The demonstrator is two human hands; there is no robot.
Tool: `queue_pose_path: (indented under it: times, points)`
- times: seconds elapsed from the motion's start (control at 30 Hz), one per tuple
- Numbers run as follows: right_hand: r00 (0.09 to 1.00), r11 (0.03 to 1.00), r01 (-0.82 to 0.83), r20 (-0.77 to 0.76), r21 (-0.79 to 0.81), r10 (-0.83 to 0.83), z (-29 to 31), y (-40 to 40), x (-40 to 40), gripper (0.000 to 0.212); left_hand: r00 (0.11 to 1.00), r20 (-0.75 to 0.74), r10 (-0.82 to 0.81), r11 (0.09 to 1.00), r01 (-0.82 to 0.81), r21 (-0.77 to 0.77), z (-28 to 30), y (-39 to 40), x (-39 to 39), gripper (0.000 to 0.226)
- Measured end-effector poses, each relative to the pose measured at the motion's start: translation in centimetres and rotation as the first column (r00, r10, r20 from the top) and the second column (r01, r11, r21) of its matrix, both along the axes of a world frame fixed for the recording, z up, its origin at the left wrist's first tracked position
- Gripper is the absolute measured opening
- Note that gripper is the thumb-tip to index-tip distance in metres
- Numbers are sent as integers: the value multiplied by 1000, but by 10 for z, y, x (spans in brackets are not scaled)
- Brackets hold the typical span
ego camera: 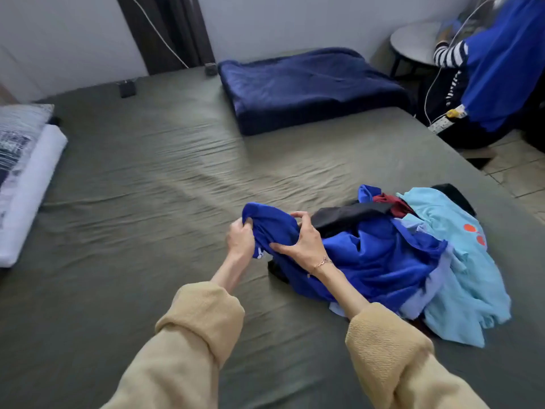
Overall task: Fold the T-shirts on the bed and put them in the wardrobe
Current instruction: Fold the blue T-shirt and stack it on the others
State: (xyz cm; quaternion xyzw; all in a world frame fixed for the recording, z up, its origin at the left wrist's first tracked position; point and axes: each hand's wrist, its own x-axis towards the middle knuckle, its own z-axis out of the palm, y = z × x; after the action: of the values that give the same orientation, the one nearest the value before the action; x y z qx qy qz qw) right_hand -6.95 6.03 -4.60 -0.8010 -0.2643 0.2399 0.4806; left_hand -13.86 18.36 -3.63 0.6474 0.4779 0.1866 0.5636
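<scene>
Both hands are on the blue shirt (368, 255), which lies on top of a heap of clothes (460, 261) on the near right part of the bed (147, 178). The left hand (240, 240) has its fingers curled into a bunched edge of the cloth, gripping it; the right hand (303, 240) pinches the same bunch just beside it, thumb under and fingers arched over the top. The rest of the shirt trails back into the heap, over a black garment (351, 215) and next to a pale blue one (466, 278). The step in hand looks like pulling this shirt free so it can be spread out. To do it well, I would lift the bunch up and to the left, toward the open stretch of sheet, so the tail slides off the heap without dragging the others along. Then the hands should work apart along the edge until each holds a shoulder or a hem corner; which edge they hold now cannot be told, as the cloth is too crumpled. A light shake would let it hang straight before it is laid flat, front down, and smoothed. No wardrobe is in view, and no shirt lies folded yet.
</scene>
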Motion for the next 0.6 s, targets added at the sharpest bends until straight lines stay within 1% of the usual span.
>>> queue_pose_path:
  times: [0.07,0.1,0.17,0.23,0.3,0.37,0.4,0.43,0.47,0.53,0.57,0.6]
  points:
    - [992,984,-101,65,-149,111,-6,6,-7,76,991,30,130,991,-129,-23,7,24,-17,37]
    - [980,964,-128,122,-232,160,-10,6,-10,74,985,35,166,986,-165,-25,11,35,-26,37]
    - [939,925,-133,254,-355,232,-17,8,-19,67,977,59,205,979,-203,-32,17,51,-42,36]
    - [881,881,-82,380,-466,283,-24,12,-29,64,948,106,300,954,-296,-59,23,63,-58,36]
    - [840,825,32,463,-564,284,-29,16,-36,59,881,156,446,895,-434,-105,28,79,-77,36]
    - [836,775,124,485,-620,254,-32,18,-40,40,794,206,572,820,-548,-164,34,97,-101,34]
    - [846,772,137,479,-620,235,-33,22,-44,29,751,224,621,784,-596,-174,38,105,-117,34]
    - [862,793,126,461,-596,210,-34,26,-48,22,711,239,661,750,-636,-181,41,113,-131,33]
    - [886,832,80,421,-548,192,-34,32,-52,19,672,254,696,717,-672,-186,44,119,-144,33]
    - [935,907,-97,275,-410,225,-30,49,-69,17,600,269,754,652,-735,-187,51,130,-168,33]
    - [940,916,-196,200,-349,277,-28,58,-79,17,559,278,781,614,-767,-187,53,137,-180,33]
    - [929,902,-286,138,-324,344,-27,67,-89,17,537,270,799,590,-786,-182,52,144,-191,33]
